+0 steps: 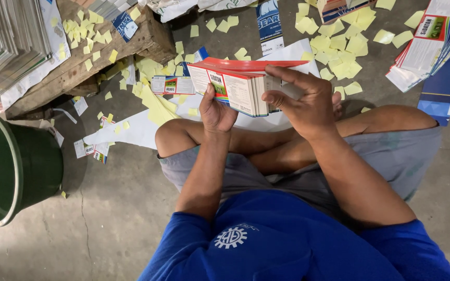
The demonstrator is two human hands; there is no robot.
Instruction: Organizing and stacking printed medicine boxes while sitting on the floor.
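both hands are clamped on a stack of flat printed cartons [240, 86] above the lap, left hand [217, 112] propping underneath while the right hand [303, 101] pinches the end so nothing fans out onto the floor [105, 208]

In front of the crossed legs [287, 140] the concrete floor [110, 208] is crowded with yellow paper slips [339, 57] and flat printed cartons [433, 47]. On the person's left, a green bucket [11, 166] and a wooden pallet [79, 62] block the way. Between the bucket and the left knee the floor is bare, so a hand could pass there.
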